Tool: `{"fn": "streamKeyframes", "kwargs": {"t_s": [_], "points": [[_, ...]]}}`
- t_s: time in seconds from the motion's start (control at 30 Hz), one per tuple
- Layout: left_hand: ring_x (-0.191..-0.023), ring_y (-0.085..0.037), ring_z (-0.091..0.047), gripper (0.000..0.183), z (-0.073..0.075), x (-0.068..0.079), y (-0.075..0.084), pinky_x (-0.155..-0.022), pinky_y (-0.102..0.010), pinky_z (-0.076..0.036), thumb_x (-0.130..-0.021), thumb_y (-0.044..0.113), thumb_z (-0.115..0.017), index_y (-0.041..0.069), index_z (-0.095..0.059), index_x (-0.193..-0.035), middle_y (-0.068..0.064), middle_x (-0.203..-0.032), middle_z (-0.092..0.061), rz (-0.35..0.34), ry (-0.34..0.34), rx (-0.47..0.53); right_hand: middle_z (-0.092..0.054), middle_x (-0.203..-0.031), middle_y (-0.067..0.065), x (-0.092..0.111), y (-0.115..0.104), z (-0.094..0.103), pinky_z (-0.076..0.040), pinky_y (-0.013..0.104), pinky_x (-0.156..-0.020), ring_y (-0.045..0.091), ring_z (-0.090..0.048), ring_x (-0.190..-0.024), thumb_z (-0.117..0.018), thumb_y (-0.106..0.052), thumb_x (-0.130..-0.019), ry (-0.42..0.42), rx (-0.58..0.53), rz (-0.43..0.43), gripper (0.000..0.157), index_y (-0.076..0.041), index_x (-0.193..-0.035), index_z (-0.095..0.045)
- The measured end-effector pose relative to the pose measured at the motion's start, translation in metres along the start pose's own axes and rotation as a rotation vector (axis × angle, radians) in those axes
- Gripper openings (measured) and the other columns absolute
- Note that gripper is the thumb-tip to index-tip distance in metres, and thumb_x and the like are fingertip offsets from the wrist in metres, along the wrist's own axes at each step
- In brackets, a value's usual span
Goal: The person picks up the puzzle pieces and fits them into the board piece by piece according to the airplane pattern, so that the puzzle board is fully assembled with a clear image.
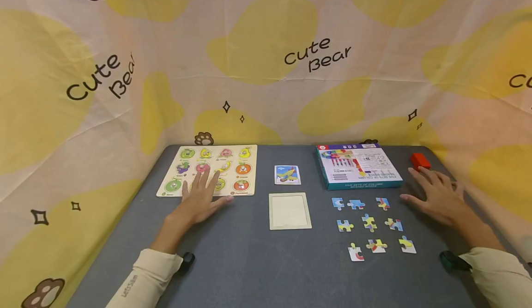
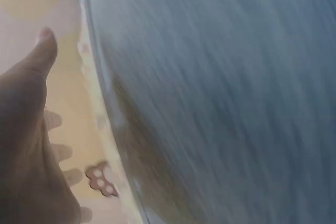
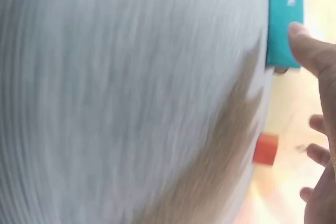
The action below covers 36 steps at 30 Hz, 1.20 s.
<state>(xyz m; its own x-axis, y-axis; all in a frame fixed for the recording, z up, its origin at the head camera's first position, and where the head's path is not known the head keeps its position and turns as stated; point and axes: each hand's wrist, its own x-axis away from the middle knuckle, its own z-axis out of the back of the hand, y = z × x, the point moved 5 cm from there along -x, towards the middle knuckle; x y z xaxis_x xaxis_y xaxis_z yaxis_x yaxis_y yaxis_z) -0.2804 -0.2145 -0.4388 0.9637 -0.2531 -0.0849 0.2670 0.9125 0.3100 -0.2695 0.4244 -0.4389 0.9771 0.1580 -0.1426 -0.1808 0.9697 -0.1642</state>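
Note:
My left hand (image 1: 200, 199) is spread with straight fingers over the near edge of a fruit picture board (image 1: 172, 186); it holds nothing, and I cannot tell if it touches the board. On the right, my right hand (image 1: 441, 199) has its fingers extended between a flat box (image 1: 365, 184) and a red block (image 1: 420, 161), holding neither. Loose jigsaw pieces (image 1: 369, 223) lie in rows left of that hand. A square wooden frame (image 1: 290, 226) sits mid-table, with a picture card (image 1: 287, 175) showing an airplane just behind it.
The dark grey table (image 1: 249, 271) meets a patterned cloth (image 1: 257, 45) at the back and sides. The board stands at the back left, the box at the back right. A dark wristband (image 1: 188, 262) shows at the left cuff.

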Motion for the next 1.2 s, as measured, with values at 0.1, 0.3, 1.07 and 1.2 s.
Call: {"fn": "streamKeyframes", "kwargs": {"t_s": [0.1,0.3,1.07,1.2], "points": [[-0.157,-0.052,-0.020,0.099,-0.003,-0.001,0.017,-0.115,-0.082,-0.012,-0.097,0.070,-0.059,0.006,-0.030,-0.167,-0.024,-0.174,-0.018,-0.046,-0.007,0.011,-0.037,-0.157,0.031,-0.002,-0.019,0.001,-0.020,0.081,-0.097,0.062,-0.029,-0.133,-0.066,-0.059,-0.097,0.022,0.006,0.044,0.089,-0.009,-0.163,-0.036],[-0.156,-0.047,-0.030,0.093,-0.010,0.001,0.059,-0.119,-0.074,-0.021,-0.096,0.061,-0.068,0.006,-0.036,-0.165,-0.018,-0.171,-0.031,-0.131,-0.100,0.078,-0.052,-0.144,0.032,-0.006,-0.064,0.002,-0.028,0.069,-0.092,0.055,-0.040,-0.126,-0.075,-0.049,-0.094,0.005,-0.013,0.113,0.071,-0.002,-0.145,-0.060],[-0.154,-0.036,-0.038,0.098,-0.044,-0.006,0.132,-0.120,-0.066,-0.028,-0.083,0.041,-0.091,0.000,-0.045,-0.159,-0.016,-0.165,-0.043,-0.245,-0.292,0.223,-0.073,-0.126,0.011,-0.026,-0.169,-0.027,-0.037,0.063,-0.101,0.038,-0.055,-0.122,-0.082,-0.023,-0.093,-0.128,-0.226,0.278,0.035,-0.011,-0.126,-0.078],[-0.155,-0.035,-0.036,0.098,-0.045,-0.005,0.128,-0.120,-0.067,-0.027,-0.084,0.040,-0.091,0.001,-0.043,-0.160,-0.014,-0.167,-0.040,-0.240,-0.296,0.221,-0.074,-0.124,0.009,-0.029,-0.174,-0.030,-0.040,0.061,-0.097,0.036,-0.057,-0.119,-0.082,-0.017,-0.093,-0.133,-0.234,0.304,0.033,-0.011,-0.126,-0.078]]}}
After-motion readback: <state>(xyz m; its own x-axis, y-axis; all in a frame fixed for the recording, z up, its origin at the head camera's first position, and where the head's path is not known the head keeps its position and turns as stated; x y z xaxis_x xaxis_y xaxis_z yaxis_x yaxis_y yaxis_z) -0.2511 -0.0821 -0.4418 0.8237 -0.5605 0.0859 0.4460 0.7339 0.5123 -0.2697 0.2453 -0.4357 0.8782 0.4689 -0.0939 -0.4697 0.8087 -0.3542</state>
